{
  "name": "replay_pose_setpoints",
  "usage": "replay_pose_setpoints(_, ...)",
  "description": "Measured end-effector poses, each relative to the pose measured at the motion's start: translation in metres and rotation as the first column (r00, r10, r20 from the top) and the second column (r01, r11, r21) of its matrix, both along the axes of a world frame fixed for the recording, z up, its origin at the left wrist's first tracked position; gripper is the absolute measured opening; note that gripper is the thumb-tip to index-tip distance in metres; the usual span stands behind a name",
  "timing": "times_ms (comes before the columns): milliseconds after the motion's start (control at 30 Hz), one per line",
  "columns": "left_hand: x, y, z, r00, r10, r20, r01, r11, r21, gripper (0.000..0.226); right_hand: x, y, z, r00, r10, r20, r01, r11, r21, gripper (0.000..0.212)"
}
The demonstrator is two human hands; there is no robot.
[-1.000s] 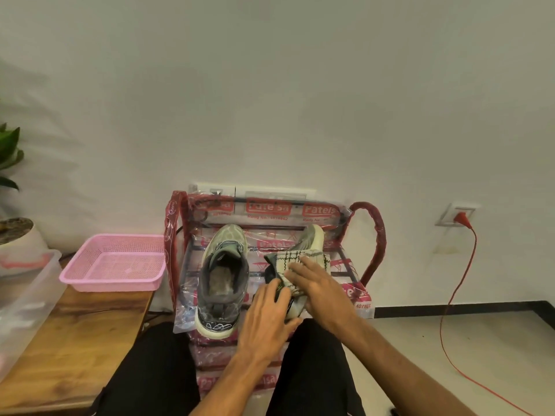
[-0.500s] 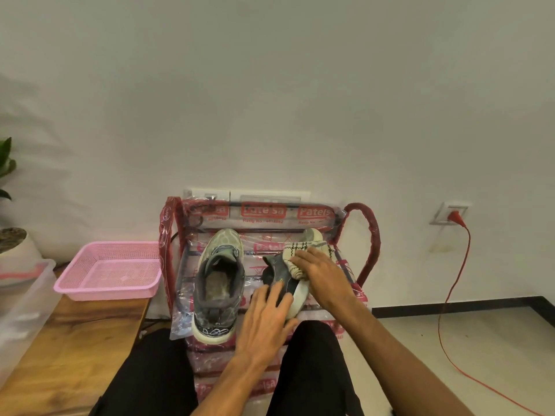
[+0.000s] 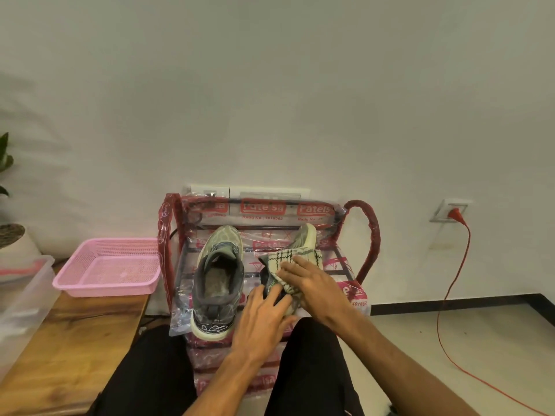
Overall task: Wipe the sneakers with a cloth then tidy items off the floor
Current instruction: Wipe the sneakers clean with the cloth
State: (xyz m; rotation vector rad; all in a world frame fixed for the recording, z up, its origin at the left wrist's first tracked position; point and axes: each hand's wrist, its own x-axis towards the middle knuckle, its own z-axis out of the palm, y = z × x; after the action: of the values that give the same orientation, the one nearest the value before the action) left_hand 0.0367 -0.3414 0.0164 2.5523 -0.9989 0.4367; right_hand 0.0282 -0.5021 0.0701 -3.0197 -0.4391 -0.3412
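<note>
On the top shelf of the plastic-wrapped red rack stand two grey-green sneakers, toes toward the wall. At the shelf's left side the left sneaker sits upright and untouched, its opening facing up. At the shelf's right side the right sneaker lies mostly under a checked cloth, only its toe and part of its heel showing. The right hand lies flat on the cloth with fingers stretched out, pressing it against the shoe rather than clutching it. The left hand rests on that shoe's heel at the shelf's front edge, fingers loosely extended, not clenched. Left of the rack a pink basket sits on a wooden bench. Right of the rack a red cable hangs from a wall socket.
</note>
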Motion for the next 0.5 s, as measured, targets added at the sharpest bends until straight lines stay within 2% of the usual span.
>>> replay_pose_setpoints(67, -0.003, -0.001, 0.0, 1.0, -0.008, 0.021, 0.008, 1.0, -0.005, 0.048, 0.003, -0.008, -0.002, 1.0, 0.019, 0.024, -0.019, 0.999, -0.031, 0.058)
replay_pose_setpoints(200, -0.006, -0.006, 0.009, 0.997, -0.005, 0.079, 0.006, 1.0, -0.017, 0.052, 0.022, -0.007, 0.008, 0.989, -0.139, 0.059, 0.14, 0.99, -0.014, 0.05)
replay_pose_setpoints(267, -0.006, -0.005, 0.006, 0.999, -0.004, 0.053, 0.007, 0.999, -0.047, 0.05, 0.022, 0.006, 0.008, 0.997, -0.074, 0.025, 0.073, 0.997, 0.013, 0.048)
replay_pose_setpoints(367, -0.007, -0.004, 0.002, 0.999, -0.008, 0.045, 0.011, 0.998, -0.066, 0.048, 0.012, 0.007, 0.012, 0.997, 0.066, -0.038, -0.067, 0.997, -0.045, 0.047)
replay_pose_setpoints(500, -0.005, -0.011, 0.005, 0.992, -0.032, 0.123, 0.034, 0.999, -0.019, 0.053, 0.026, -0.021, 0.018, 0.99, -0.125, 0.064, 0.133, 0.982, -0.137, 0.046)
